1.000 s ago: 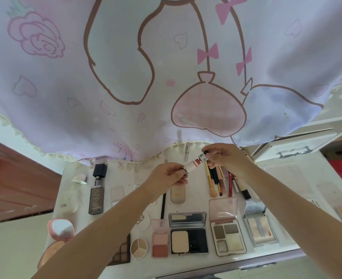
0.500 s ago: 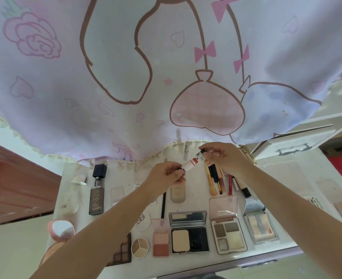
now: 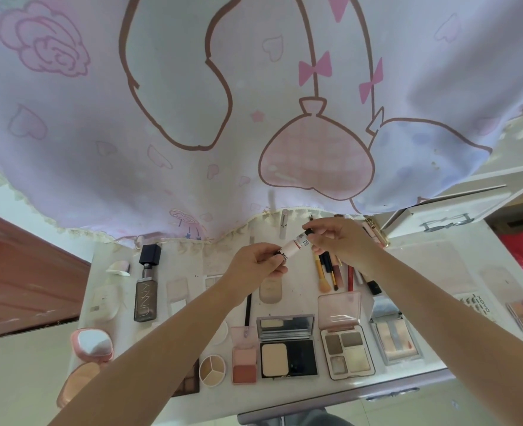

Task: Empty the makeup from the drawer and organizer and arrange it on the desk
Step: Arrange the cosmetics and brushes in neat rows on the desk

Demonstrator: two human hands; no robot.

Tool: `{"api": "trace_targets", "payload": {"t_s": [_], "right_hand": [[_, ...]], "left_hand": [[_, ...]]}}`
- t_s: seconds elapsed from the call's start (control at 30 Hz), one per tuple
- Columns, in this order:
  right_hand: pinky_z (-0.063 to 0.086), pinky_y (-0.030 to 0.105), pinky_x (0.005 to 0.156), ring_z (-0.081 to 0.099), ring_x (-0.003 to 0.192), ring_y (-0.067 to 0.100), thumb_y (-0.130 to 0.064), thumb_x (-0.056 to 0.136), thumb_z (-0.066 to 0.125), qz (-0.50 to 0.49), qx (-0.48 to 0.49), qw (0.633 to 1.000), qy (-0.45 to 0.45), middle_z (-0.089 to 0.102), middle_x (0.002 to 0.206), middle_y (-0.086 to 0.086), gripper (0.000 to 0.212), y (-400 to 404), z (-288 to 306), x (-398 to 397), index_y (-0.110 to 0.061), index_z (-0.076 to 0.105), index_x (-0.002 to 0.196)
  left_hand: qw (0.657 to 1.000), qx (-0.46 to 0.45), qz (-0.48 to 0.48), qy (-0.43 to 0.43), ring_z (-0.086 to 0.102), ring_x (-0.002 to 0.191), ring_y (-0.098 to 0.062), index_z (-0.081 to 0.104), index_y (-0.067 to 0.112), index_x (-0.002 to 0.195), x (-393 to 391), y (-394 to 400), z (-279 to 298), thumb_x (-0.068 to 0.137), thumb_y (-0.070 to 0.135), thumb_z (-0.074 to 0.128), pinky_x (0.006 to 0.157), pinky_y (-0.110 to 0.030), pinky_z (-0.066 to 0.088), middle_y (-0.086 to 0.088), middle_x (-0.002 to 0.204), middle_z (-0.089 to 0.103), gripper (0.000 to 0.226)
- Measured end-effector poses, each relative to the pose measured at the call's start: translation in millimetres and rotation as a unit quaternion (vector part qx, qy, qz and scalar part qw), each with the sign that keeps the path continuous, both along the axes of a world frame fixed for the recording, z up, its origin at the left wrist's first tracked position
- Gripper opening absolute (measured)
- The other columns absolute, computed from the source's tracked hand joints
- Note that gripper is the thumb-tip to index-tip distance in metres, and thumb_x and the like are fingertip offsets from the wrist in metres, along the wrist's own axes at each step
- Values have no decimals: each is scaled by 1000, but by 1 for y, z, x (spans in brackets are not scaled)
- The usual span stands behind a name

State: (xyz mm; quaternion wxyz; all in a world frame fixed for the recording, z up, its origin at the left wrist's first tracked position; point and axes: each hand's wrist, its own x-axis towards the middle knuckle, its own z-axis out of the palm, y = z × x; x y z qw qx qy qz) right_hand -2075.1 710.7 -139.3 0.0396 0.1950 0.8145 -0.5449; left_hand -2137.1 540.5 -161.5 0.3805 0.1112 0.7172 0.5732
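Head view. Left hand [image 3: 255, 265] and right hand [image 3: 338, 241] are raised over the desk [image 3: 423, 262], both closed on one small tube [image 3: 294, 249]. Left fingers [image 3: 272, 262] pinch its lower, dark end; right fingers [image 3: 318, 241] pinch the upper black cap end. The tube is white with a red band and sits tilted between the two grips, clear of the desk surface.

Just beyond the right fingers, a slim silver stick [image 3: 284, 226] lies at the curtain [image 3: 254, 103] hem. Directly below the right hand lies a row of brushes [image 3: 323, 272] and pencils. Below the left fingers rests a pale compact [image 3: 271, 292]. Nearer the person stand opened palettes: a powder case [image 3: 287, 358], a four-pan eyeshadow [image 3: 347, 353], a blush [image 3: 244, 362]. Well left of the left hand lies a dark bottle [image 3: 146, 290]. Well right of the right hand, a white drawer [image 3: 444, 213] stands open
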Motion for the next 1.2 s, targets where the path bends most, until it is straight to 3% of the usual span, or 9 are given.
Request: {"api": "trace_targets", "payload": {"t_s": [0.1,0.23,0.33,0.5,0.57,0.7,0.87,1.03,1.2], "right_hand": [[52,7,65,60,54,-9,-7,87,56,-2,-2,1000,-3,63,74,-9,22,2,-1,3,-12,63,107],[53,17,73,61,59,-2,-8,88,56,11,5,1000,-14,63,74,-11,23,2,-4,5,-12,63,109],[53,12,69,62,66,4,-9,88,55,10,-3,1000,-16,63,76,-10,26,1,-5,5,-11,60,113],[50,29,88,63,80,9,-11,86,57,-31,-28,999,-18,63,85,-13,37,1,-9,6,-16,52,122],[47,26,90,60,84,2,-12,84,61,-30,-32,998,-33,62,86,-15,41,-6,-16,10,-15,51,123],[47,3,63,55,77,-7,-3,78,65,-51,-83,994,-54,59,85,-12,47,-18,-32,9,-15,49,120],[50,11,56,60,75,7,11,74,65,-99,-185,976,-51,63,95,12,83,-22,-46,10,-8,20,141],[46,8,48,62,54,-2,22,74,57,-106,-196,975,12,58,79,3,53,-25,-43,9,-17,39,105],[50,15,74,60,79,8,9,72,68,-130,-98,987,-18,53,90,-2,77,-18,-56,3,-13,30,135]], "left_hand": [[1000,-6,3,-3,65,57,1,58,9,99,0,-1,-2,90,-1,50,67,-14,55,-2,79,62,15],[1000,-21,-4,-7,63,65,-6,58,4,106,2,-2,-4,90,1,50,75,-21,54,-1,80,62,18],[1000,-20,-7,-10,62,70,-9,57,6,105,3,-2,-5,90,1,50,75,-20,54,-1,81,62,17],[1000,1,5,-19,65,58,-1,58,6,102,1,-3,-10,90,-2,50,68,-15,56,-4,80,62,17],[999,4,23,-24,65,56,0,57,5,98,1,-2,-14,88,-3,52,67,-15,56,-5,80,62,14],[999,-30,37,-19,63,52,3,54,13,82,3,5,-20,83,-3,59,60,-12,54,-4,78,60,17],[997,-21,61,-37,63,59,-4,54,13,78,4,12,-29,80,-5,62,67,-16,54,-3,75,59,20],[998,-7,44,-47,63,72,-11,55,14,78,9,15,-35,79,-5,64,67,-14,55,-2,77,62,21],[991,-124,54,-2,56,88,-15,59,12,100,2,17,-47,83,1,60,85,-25,46,-9,104,64,20]]}}
